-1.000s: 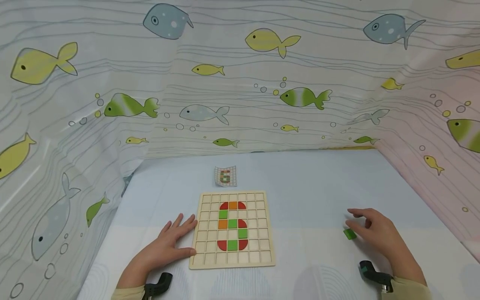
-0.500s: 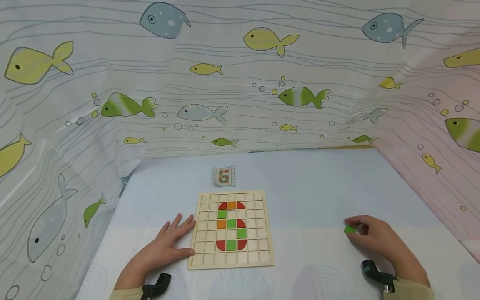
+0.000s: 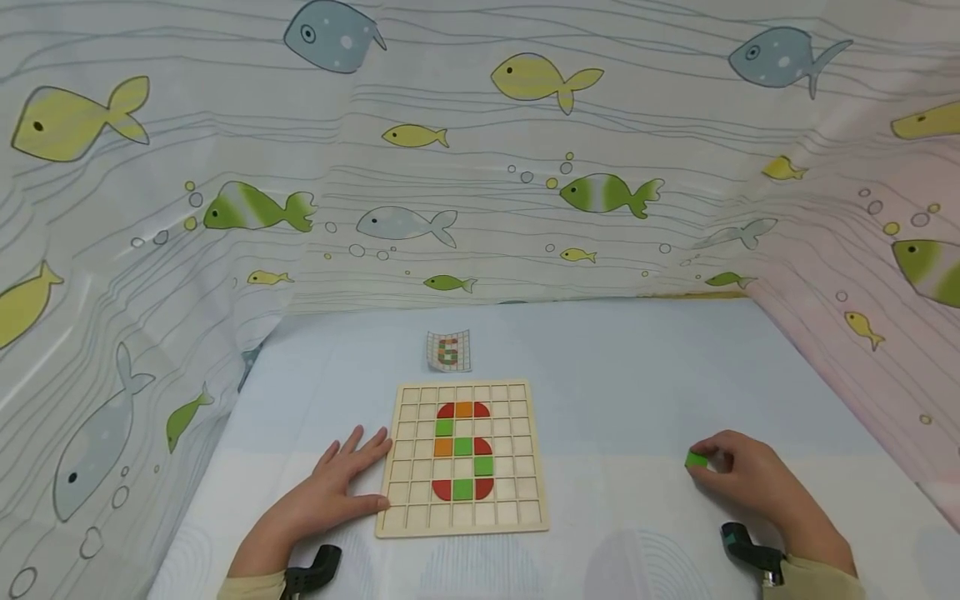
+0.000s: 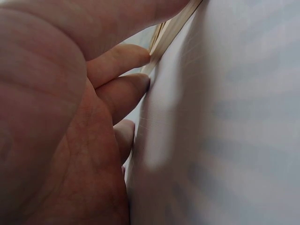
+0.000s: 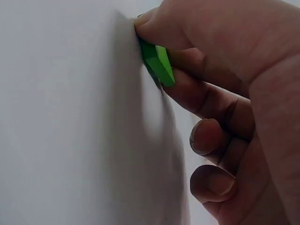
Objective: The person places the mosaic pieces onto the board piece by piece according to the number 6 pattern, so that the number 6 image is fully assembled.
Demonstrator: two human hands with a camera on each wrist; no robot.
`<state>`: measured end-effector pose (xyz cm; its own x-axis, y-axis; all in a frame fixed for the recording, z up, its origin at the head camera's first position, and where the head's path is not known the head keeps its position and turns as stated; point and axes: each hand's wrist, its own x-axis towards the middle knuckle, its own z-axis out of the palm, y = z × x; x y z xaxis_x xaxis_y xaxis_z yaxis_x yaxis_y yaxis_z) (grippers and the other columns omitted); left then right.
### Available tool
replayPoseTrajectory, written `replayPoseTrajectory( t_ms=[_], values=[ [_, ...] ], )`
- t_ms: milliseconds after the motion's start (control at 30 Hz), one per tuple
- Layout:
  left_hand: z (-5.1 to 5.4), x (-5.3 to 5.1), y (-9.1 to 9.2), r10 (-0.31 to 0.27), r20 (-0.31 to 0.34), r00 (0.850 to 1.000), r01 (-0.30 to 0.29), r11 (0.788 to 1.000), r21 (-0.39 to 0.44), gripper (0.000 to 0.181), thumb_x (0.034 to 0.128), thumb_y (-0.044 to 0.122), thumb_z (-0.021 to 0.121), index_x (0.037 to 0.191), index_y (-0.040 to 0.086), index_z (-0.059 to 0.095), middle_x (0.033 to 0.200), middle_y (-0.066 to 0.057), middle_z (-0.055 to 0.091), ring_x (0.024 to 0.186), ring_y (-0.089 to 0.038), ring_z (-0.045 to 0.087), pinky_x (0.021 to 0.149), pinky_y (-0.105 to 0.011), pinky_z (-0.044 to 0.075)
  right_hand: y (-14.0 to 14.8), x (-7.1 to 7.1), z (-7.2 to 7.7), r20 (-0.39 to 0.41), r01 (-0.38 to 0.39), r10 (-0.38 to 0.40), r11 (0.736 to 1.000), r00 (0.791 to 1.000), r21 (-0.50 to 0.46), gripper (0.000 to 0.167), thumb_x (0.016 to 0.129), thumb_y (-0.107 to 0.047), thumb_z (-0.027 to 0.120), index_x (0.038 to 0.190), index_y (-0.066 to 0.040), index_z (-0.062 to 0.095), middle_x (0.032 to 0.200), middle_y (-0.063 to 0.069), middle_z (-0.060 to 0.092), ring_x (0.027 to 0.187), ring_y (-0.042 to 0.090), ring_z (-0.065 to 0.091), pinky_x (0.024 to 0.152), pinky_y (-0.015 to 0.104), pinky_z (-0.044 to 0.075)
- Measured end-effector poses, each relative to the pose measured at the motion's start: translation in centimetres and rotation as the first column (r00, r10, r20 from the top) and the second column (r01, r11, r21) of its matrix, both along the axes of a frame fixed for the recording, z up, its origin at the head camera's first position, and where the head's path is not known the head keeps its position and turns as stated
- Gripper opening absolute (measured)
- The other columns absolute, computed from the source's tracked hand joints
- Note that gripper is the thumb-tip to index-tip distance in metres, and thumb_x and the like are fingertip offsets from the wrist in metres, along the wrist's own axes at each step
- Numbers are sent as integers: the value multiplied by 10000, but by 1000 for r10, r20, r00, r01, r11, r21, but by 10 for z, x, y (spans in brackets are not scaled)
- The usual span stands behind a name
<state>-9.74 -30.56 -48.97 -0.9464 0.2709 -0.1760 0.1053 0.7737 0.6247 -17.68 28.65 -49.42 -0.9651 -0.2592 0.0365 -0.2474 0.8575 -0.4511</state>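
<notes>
On the table lies a wooden grid board (image 3: 517, 507) with red, orange and green tiles set in its middle columns. My left hand (image 3: 322, 496) rests at the board's left edge, fingers spread, with thumb and fingertips touching the frame. To the right of the board, my right hand (image 3: 750, 479) pinches a green square tile (image 3: 697, 460) between thumb and fingers, low over the table. The right wrist view shows this green tile (image 5: 159, 65) tilted under the thumb, with the other fingers curled behind.
A small paper card (image 3: 448, 352) with a coloured grid pattern lies behind the board. Fish-print sheets (image 3: 465, 183) hang at the back and sides. A pale cloth covers the table (image 3: 600, 375).
My right thumb and fingers have closed on the green tile, which lay flat on the table a second ago. My left hand has stayed at the board.
</notes>
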Motion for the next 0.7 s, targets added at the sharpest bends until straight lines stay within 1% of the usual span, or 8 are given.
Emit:
replayPoseTrajectory(
  t_ms=[100,167,233,300,433,567,700],
  values=[
    [0,-1,0,-3,-6,1000,3,1000,-2,920,793,566,747,1524,123,405,1602,-37,282,1497,-362,26,1162,-588,-24,-4,-1,-1,-52,-17,16,1000,999,-22,250,770,-219,850,990,-151,753,882,-88,622,692,97,446,562,260,387],
    [1,-1,0,-4,-10,1000,4,1000,-1,919,793,564,747,1524,123,406,1602,-36,283,1497,-361,27,1163,-587,-23,-9,-2,-1,-94,-41,38,999,995,-35,239,768,-185,846,988,-159,755,880,-100,619,677,76,434,554,251,376],
    [1,0,-1,-2,-12,1000,2,1000,4,915,793,555,753,1520,117,411,1600,-41,287,1496,-365,30,1161,-591,-24,-15,-5,-2,-117,-71,66,996,991,-44,233,771,-168,842,988,-170,756,901,-107,626,676,60,426,557,244,374],
    [1,0,-1,0,-11,1000,0,1000,6,912,793,548,757,1518,114,414,1598,-43,289,1496,-366,31,1160,-590,-24,-24,-8,-1,-121,-109,102,992,987,-56,229,777,-155,837,991,-173,757,935,-107,639,694,55,441,571,246,396],
    [0,2,-2,1,-9,1000,-1,1000,9,903,796,546,755,1516,118,418,1598,-39,289,1496,-366,30,1161,-587,-25,-47,-12,1,-100,-189,182,979,978,-69,219,800,-156,823,1004,-196,757,988,-130,644,776,58,513,638,254,466],
    [-2,1,-2,-3,-16,1000,3,1000,10,904,800,561,745,1519,124,414,1600,-33,286,1496,-364,28,1160,-589,-24,-69,-16,6,-99,-271,262,958,960,-95,218,805,-151,821,1000,-221,755,971,-168,626,839,50,573,698,268,518],
    [-2,1,-1,0,-22,1000,0,1000,6,913,794,569,744,1519,122,414,1599,-33,290,1496,-365,33,1160,-591,-21,-93,-23,13,-124,-360,348,927,929,-100,214,800,-154,823,995,-214,758,953,-173,622,874,52,609,735,280,549]
  ],
)
